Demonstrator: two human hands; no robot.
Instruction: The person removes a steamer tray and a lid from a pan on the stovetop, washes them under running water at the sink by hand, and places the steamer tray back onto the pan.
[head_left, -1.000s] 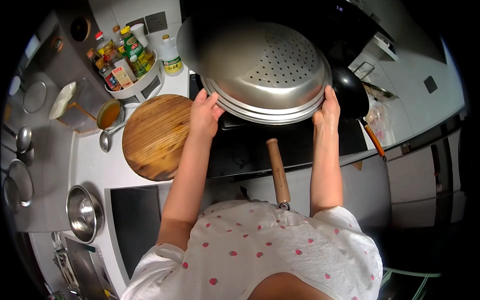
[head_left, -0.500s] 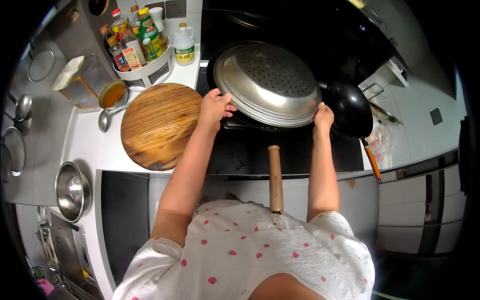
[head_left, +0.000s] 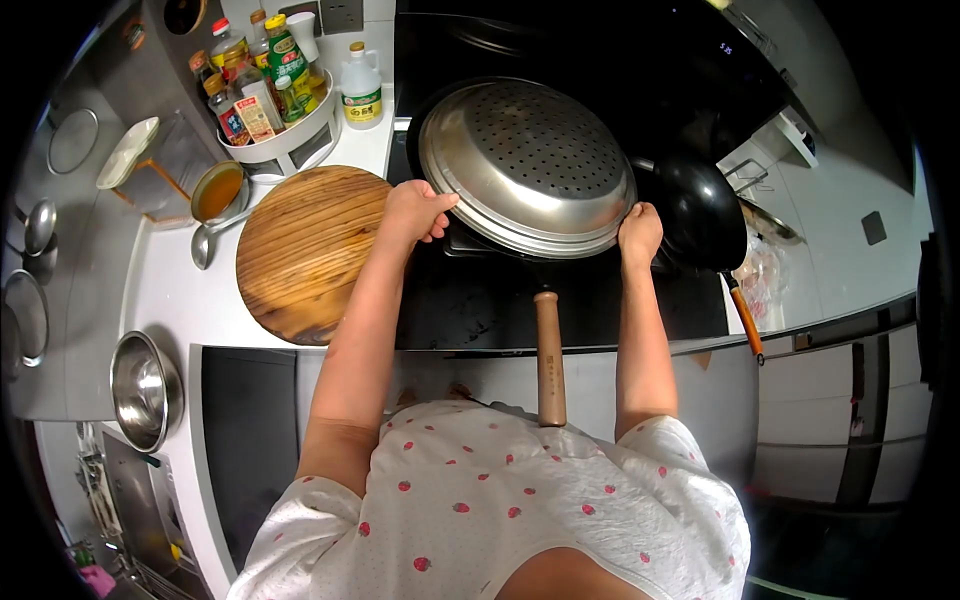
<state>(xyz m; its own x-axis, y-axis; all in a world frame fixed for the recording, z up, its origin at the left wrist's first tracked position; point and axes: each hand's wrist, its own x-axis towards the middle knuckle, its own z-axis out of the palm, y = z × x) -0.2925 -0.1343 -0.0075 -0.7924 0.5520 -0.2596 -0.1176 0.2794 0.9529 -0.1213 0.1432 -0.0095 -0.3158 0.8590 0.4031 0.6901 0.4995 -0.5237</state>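
A round metal steamer tray (head_left: 530, 175), perforated with small holes, sits dome-up over a dark wok on the stove. The wok is mostly hidden beneath the tray; its wooden handle (head_left: 550, 360) points toward me. My left hand (head_left: 417, 211) pinches the tray's left rim, thumb on top and fingers curled below. On the right edge, my right hand (head_left: 641, 236) has its fingers closed on the same rim.
A round wooden board (head_left: 315, 255) lies left of the stove, near a pot of brown liquid (head_left: 217, 193) and a ladle (head_left: 202, 246). Bottles (head_left: 285, 65) crowd a white rack behind. A black wok (head_left: 703, 212) stands right; a steel bowl (head_left: 141, 390) is at lower left.
The steamer tray has shifted slightly left in view and its perforated top faces me a little more. My left hand's fingers have curled in more at the rim. My right hand keeps its grip.
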